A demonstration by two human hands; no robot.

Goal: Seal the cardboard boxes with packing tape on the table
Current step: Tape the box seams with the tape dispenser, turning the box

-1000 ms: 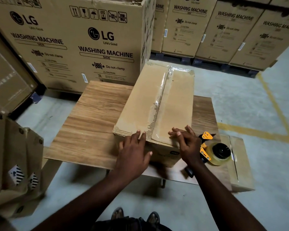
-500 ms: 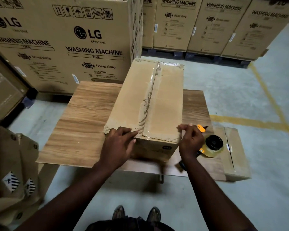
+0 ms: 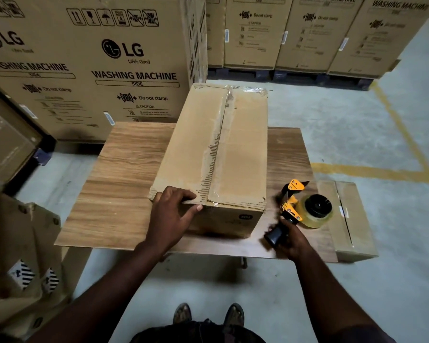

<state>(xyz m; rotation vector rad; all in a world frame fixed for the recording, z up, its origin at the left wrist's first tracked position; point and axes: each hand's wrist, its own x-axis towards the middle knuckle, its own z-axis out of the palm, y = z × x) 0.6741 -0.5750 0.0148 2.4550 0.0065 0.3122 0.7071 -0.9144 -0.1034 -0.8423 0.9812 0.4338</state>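
Cardboard box (image 3: pixel 216 154) lies lengthwise on the wooden surface (image 3: pixel 114 194), near end toward the person, far end overhanging the back edge. Clear tape strip (image 3: pixel 222 134) runs along the centre seam; its near end is folded over the front edge.

Left hand (image 3: pixel 170 216) grips the near left top corner: fingers (image 3: pixel 181 194) curled over the top edge, thumb against the front face. Right hand (image 3: pixel 291 240) is on the tape dispenser (image 3: pixel 305 209), just right of the box; its fingers (image 3: pixel 286 226) wrap the black handle, and the roll rests on the surface.

Handling judgement: the board looks stiff at edges and corners, softer mid-flap, so press beside the seam rather than on open panel. The near top edge is frayed and crushed, so go easy there. Weight cannot be told. The wood looks smooth and the box may slide under a tape pull, so brace a corner as the left hand does. Take the dispenser by the handle, clear of the toothed blade under the yellow guard.

A smaller box (image 3: pixel 352 219) sits past the surface's right edge
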